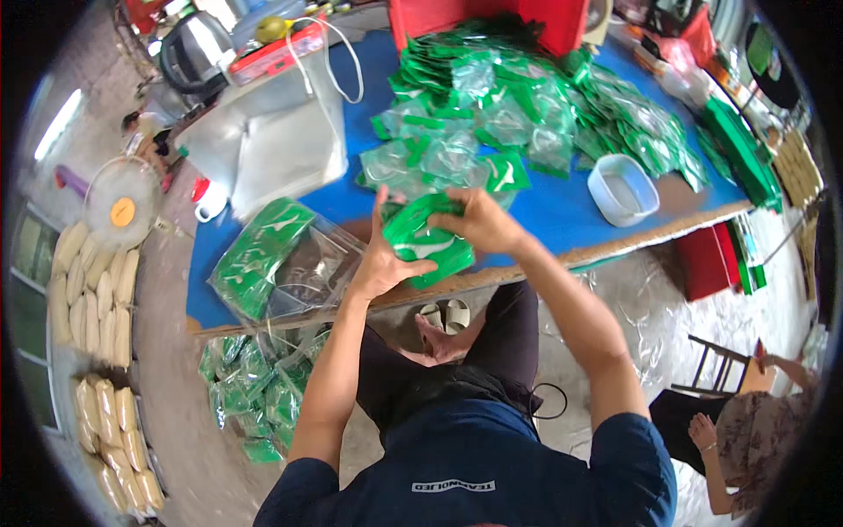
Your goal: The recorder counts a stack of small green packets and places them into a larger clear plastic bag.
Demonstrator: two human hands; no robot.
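Observation:
Over the table's near edge, a small stack of green plastic packets (446, 263) is between my hands. My left hand (378, 268) grips its left side, thumb across the near face. From the right, my right hand (486, 220) closes its bent fingers on the upper edge of the same stack. Just beyond lies a big loose heap of green and clear packets (500, 110). Beside my left wrist is a large clear bag (320, 263), with a green block of packets (268, 250) by it at the table's left edge.
A red bin (487, 13) stands behind the heap. An empty clear tub (622, 191) sits at right; a metal tray (290, 145) and white cup (209, 200) are at left. More packets (255, 395) lie below the table. Another person (755, 439) is at lower right.

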